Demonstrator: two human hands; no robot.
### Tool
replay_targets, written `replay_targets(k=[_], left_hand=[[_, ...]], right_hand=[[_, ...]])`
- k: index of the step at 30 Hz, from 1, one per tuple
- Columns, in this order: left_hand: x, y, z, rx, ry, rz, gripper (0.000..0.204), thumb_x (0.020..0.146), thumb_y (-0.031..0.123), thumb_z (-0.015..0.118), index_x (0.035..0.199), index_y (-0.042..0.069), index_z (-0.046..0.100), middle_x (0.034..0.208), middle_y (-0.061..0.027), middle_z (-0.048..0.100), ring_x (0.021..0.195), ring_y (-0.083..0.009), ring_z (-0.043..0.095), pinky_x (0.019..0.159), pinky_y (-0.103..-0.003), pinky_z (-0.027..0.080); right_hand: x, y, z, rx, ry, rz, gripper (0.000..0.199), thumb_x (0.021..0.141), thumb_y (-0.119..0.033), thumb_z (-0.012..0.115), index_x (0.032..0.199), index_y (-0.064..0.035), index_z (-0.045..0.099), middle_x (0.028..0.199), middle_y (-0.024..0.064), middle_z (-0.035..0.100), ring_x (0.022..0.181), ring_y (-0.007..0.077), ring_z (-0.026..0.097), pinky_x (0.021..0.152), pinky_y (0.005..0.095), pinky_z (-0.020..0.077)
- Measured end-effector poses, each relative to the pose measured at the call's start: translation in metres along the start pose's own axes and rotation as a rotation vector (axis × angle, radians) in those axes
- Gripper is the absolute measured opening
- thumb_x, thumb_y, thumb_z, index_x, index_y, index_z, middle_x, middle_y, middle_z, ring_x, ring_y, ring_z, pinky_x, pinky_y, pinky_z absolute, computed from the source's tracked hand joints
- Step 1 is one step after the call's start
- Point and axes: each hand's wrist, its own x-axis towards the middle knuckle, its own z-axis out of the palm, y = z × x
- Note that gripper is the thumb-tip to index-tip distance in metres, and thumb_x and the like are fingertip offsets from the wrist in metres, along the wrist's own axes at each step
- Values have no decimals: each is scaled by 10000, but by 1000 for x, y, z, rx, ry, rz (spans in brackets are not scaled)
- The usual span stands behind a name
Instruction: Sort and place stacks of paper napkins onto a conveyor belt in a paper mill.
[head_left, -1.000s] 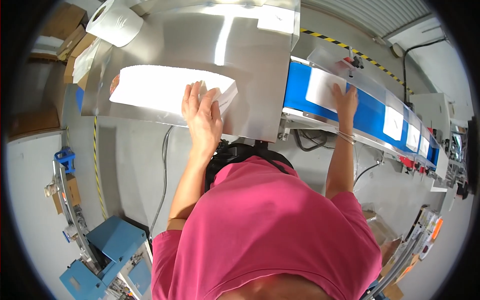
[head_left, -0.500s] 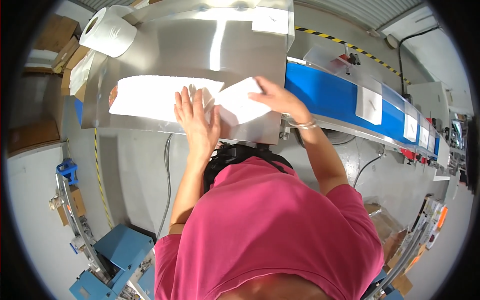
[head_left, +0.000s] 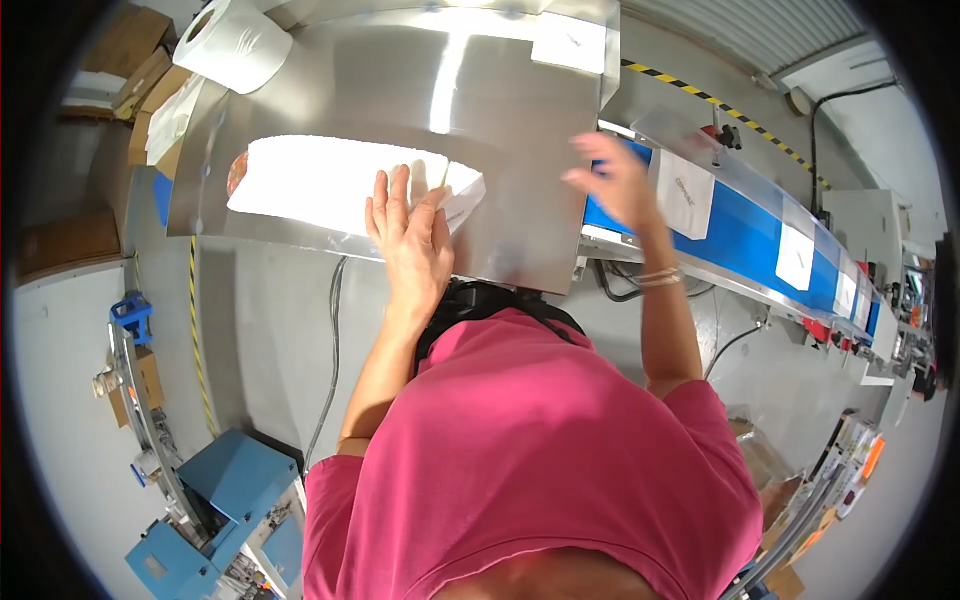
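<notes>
A long, overlapping row of flat white paper pieces, perhaps pouches (head_left: 310,185), lies on the steel table (head_left: 520,180). Strong glare hides their detail, and a reddish patterned thing (head_left: 237,174) shows at the row's left end. My left hand (head_left: 412,235) lies over the row's right end, fingers stretched and touching the pieces. Off the table's right edge, my right hand (head_left: 618,182) is raised over the start of the blue conveyor belt (head_left: 738,232). Its fingers are apart and slightly blurred, with nothing in them. Just beyond it, one flat white piece (head_left: 684,196) lies on the belt.
Farther along the belt lie more white pieces (head_left: 795,256) under a clear guard. A white roll (head_left: 233,45) sits at the table's back left, and a white sheet (head_left: 569,43) at its back right. Cardboard boxes (head_left: 125,45) are stacked at far left.
My right hand has moved right from the table to the belt and let go of a white piece, which now lies there. Earlier pieces have travelled farther along. My left hand stays on the row.
</notes>
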Motion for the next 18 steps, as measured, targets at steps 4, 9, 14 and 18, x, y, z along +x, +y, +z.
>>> replay_targets(k=[4, 9, 14, 18], left_hand=[[2, 1, -2, -33, -77, 30, 269, 765, 16, 638, 1020, 102, 664, 1426, -191, 371, 1372, -419, 242, 1101, -554, 151], [7, 1, -11, -50, -79, -49, 480, 780, 166, 695, 1231, 79, 556, 1471, -227, 272, 1386, -432, 184, 1104, -570, 133], [4, -17, -4, 64, -11, -11, 376, 848, 67, 612, 1217, 20, 561, 1361, -235, 425, 1306, -414, 347, 1045, -487, 334], [8, -12, -3, -18, 45, -78, 330, 841, 13, 593, 1170, 20, 595, 1332, -218, 462, 1281, -406, 385, 1034, -477, 354]], right_hand=[[27, -46, 67, 197, -362, -227, 457, 791, -194, 731, 1204, -105, 559, 1218, 55, 554, 1135, 195, 508, 936, 331, 433], [18, -20, 66, 342, -495, 21, 378, 863, -200, 682, 1156, -13, 533, 1069, 43, 574, 1003, 123, 537, 847, 267, 454], [-12, 37, 19, 100, 266, 303, 355, 880, -338, 658, 970, -5, 572, 837, 60, 590, 746, 126, 557, 661, 291, 469], [-32, 90, -42, -133, 550, 516, 477, 833, -428, 672, 1068, -20, 600, 957, 168, 637, 830, 243, 610, 714, 321, 472]])
